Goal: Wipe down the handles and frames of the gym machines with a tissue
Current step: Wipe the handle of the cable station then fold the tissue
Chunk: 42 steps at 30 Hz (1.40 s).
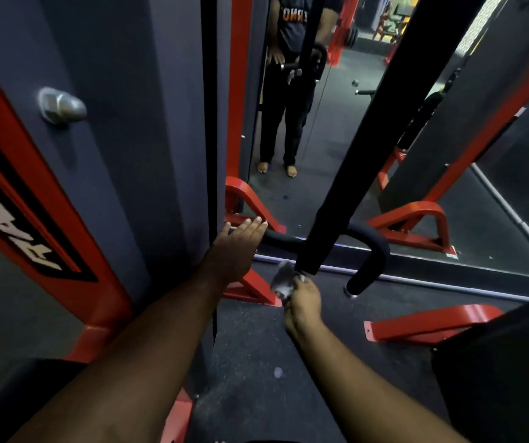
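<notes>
A black padded bar (365,129) slopes down from the upper right to the middle of the view. Behind its lower end runs a black curved handle (370,266) with a grip hooking down on the right. My right hand (303,302) is shut on a crumpled grey-white tissue (283,279) and presses it against the lower end of the padded bar. My left hand (239,247) is flat with fingers together and extended, and rests on the left end of the curved handle.
A grey and red machine upright (103,148) with a metal bolt (62,105) fills the left. A wall mirror (320,148) ahead reflects a standing person and the room. Red frame feet (429,324) lie on the dark rubber floor. A black pad (499,372) sits at the lower right.
</notes>
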Motion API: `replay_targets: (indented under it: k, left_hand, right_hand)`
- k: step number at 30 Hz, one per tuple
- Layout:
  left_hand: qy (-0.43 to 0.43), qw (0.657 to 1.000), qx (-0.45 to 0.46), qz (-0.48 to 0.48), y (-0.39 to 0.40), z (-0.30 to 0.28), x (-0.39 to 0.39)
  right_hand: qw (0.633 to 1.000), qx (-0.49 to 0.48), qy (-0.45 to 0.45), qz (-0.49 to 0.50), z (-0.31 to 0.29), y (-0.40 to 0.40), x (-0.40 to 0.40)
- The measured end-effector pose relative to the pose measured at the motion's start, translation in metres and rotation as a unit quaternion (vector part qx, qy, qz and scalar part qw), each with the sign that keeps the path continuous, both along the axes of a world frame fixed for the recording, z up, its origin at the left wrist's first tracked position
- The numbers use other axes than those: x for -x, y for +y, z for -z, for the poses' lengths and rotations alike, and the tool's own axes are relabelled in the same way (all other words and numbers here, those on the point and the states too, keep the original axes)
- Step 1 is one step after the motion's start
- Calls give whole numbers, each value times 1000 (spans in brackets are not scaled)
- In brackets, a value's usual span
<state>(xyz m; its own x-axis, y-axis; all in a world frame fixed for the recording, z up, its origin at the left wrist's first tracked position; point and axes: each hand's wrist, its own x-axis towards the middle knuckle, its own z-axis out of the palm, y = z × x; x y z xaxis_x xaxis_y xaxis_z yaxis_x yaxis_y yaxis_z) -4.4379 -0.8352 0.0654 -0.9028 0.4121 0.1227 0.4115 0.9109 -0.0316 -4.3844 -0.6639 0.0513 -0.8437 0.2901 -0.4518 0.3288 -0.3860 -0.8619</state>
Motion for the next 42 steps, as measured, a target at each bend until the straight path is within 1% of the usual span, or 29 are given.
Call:
replay_targets:
  k: [1,2,3,5,7,10,14,16,18,19,20,22,23,24,25,26,27,29,30,31,32,33,34,36,37,38,39,41,42]
  left_hand:
    - [1,1000,1,19,-3,0,3]
    - [-2,999,-1,33,-4,0,7]
    - [-20,999,0,35,-4,-2,11]
    - [-41,999,-21,27,-1,-4,18]
    - [-32,998,-48,15,2,-3,20]
    - [-16,997,-69,9,3,0,25]
    - [-40,997,-65,3,5,-6,28]
    - [-63,996,-61,-9,8,-7,28]
    - [-53,997,-57,-19,9,-8,30]
    - [-54,997,-53,-19,8,-8,30]
    - [-60,997,-49,-21,8,-9,30]
    - [-58,997,-54,-24,6,-7,28]
    - [-55,997,-57,-22,6,-8,25]
    - [-56,997,-54,-18,8,-9,23]
    - [-54,997,-52,-18,8,-8,22]
    - [-55,997,-51,-22,8,-8,22]
    - [-58,997,-50,-28,8,-9,23]
    - [-71,996,-49,-37,6,-13,22]
    - [-76,995,-49,-36,5,-14,22]
    - [-77,995,-50,-30,5,-14,21]
    - [-78,995,-52,-23,5,-15,20]
    - [-78,995,-58,-18,5,-16,18]
    - [-82,995,-61,-16,5,-16,17]
    - [-83,994,-67,-15,6,-17,17]
    - [-83,994,-75,-16,6,-18,17]
    - [-85,993,-80,-17,7,-19,17]
    - [-86,993,-74,-19,8,-20,17]
    - [-78,996,-48,-20,9,-20,17]
    - [-77,996,-38,-21,9,-20,17]
  right_hand:
    - [994,90,-30,56,-3,-9,9]
    - [982,156,-43,100,-7,-17,17]
    - [966,212,-47,141,-16,-24,23]
    - [937,286,-45,197,-33,-33,33]
    - [921,312,-50,227,-43,-38,41]
    - [914,326,-65,232,-44,-44,48]
    - [924,332,-61,181,-39,-52,54]
    - [948,288,-41,131,-31,-59,58]
    - [972,231,-18,44,-21,-63,49]
    - [974,226,3,6,-16,-63,42]
    - [974,227,18,1,-15,-60,36]
    - [969,233,3,83,-15,-52,36]
    - [958,254,1,133,-16,-50,41]
    - [947,278,8,163,-22,-48,43]
    - [947,274,8,167,-30,-49,46]
    - [958,250,-7,140,-37,-53,46]
    - [976,198,-22,85,-39,-59,46]
    - [997,59,-34,-40,-39,-65,32]
    - [996,-3,-3,-84,-36,-64,24]
    - [991,-68,50,-106,-32,-59,15]
    - [976,-158,104,-110,-34,-51,7]
    - [943,-275,155,-106,-35,-40,0]
    - [891,-389,208,-106,-36,-29,-3]
    - [752,-571,298,-143,-35,-7,11]
    - [682,-640,310,-170,-36,-2,24]
    - [631,-692,284,-207,-41,0,38]
    - [599,-725,231,-249,-47,-4,46]
    - [546,-767,142,-305,-47,-13,54]
    - [530,-778,117,-316,-42,-16,53]
